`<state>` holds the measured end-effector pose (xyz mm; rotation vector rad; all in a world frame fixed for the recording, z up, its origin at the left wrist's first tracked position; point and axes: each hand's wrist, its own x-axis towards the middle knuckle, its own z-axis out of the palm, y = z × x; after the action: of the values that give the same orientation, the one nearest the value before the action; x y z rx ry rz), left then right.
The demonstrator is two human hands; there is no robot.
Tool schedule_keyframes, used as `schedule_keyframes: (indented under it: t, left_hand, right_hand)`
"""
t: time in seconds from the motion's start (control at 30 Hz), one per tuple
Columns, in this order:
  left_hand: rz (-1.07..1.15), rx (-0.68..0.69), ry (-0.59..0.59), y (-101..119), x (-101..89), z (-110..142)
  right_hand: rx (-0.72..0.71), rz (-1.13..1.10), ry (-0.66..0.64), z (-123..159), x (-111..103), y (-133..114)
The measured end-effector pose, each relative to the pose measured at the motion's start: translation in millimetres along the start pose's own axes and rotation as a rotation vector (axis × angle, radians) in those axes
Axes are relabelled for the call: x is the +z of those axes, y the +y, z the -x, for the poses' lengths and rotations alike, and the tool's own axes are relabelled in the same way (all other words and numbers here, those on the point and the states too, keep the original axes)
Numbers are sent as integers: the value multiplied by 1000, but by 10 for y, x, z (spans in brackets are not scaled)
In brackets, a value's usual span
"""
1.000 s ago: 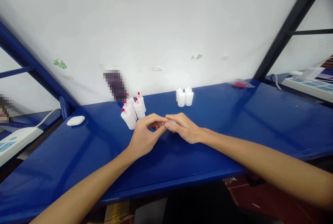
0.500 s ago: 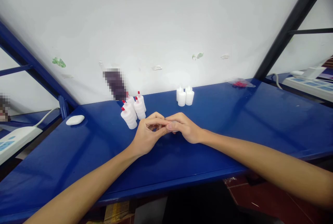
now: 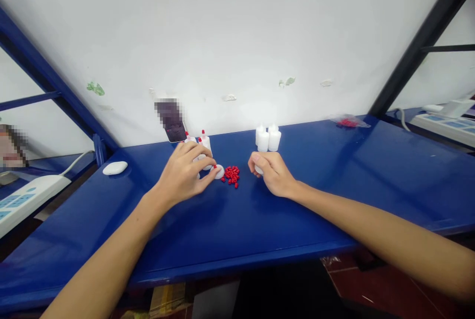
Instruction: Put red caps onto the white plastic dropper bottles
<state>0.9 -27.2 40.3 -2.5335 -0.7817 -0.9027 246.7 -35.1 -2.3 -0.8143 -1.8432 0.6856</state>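
Note:
My left hand (image 3: 185,168) pinches the red tip cap of a small white squeeze bottle (image 3: 218,173) between thumb and fingertips. This bottle is tilted, with its rounded end to the right. Partly hidden behind that hand stand several white bottles (image 3: 206,146) with red caps. Between my hands lies a loose pile of small red caps (image 3: 232,174). My right hand (image 3: 273,173) is closed around a white bottle (image 3: 259,170), most of which the fingers cover. Just beyond it, several uncapped white bottles (image 3: 273,140) stand upright in a cluster.
A dark-screened phone (image 3: 174,123) leans on the wall at the back of the blue table (image 3: 334,185). A white oval case (image 3: 115,167) lies at left. At the back right rests a clear bag with red caps (image 3: 348,122). Power strips (image 3: 25,198) sit beyond the frame posts.
My hands have come apart. The left went left with a capped bottle toward the capped group; the right moved slightly right, holding a bottle. The red cap pile is now uncovered.

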Motion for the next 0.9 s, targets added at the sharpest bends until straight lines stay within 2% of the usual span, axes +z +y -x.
schedule_keyframes:
  t: [0.1,0.2,0.27,0.33,0.43,0.5,0.57,0.7,0.8,0.9]
  left_hand:
    - [-253,17,-128,-102,-56,15]
    - [-339,11,-176,-126,-59,20]
    - [-326,-3,-157,-144,-55,25]
    - [-280,-20,-82,-162,-57,31]
    - [-205,30,-10,-137,-57,29]
    - [-163,111,-105,-62,-33,20]
    - [-150,146,-278,44,19,10]
    - [-247,43,-575,237,149,1]
    - [-274,2,-670,295,196,-3]
    - [-216,-31,-690,287,178,-6]
  right_hand:
    - [-4,24,13,-14,-11,28]
    - [-4,79,8,-26,-11,27]
    - [14,116,19,-32,-7,22]
    - [38,127,44,-33,0,15]
    - [78,116,84,-23,3,-2]
    - [84,124,103,-13,-9,-14]
    - [59,115,99,-9,-29,-18]
    - [55,99,15,-32,-50,4]
    - [103,154,-49,-55,-29,29]
    - [152,128,-119,-62,-7,47]
